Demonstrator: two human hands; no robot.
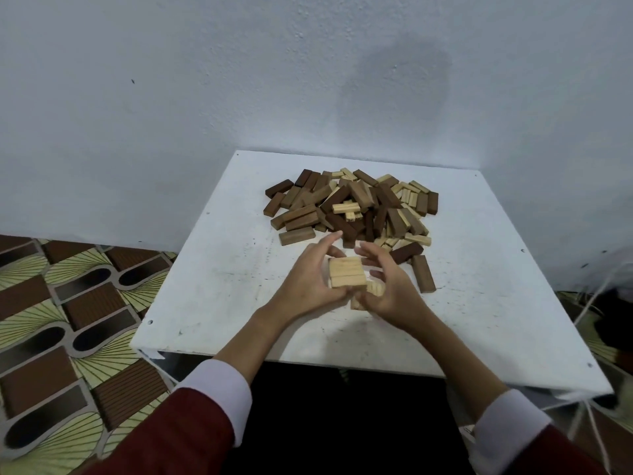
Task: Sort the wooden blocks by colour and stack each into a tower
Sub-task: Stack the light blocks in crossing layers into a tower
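Note:
A short stack of light pine blocks [346, 273] stands on the white table [212, 296], near its middle. My left hand [308, 282] cups the stack's left side, fingers curved around it. My right hand [390, 286] curves around the right side, fingers bent against the lower blocks. Behind them lies a mixed pile of blocks [352, 207] in dark brown, mid brown and light wood. Two dark blocks [423, 273] lie loose to the right of my right hand.
The table stands against a pale blue wall [239, 80]. A patterned brown and green floor [51, 320] spreads to the left. White cords [589, 303] hang at the table's right edge.

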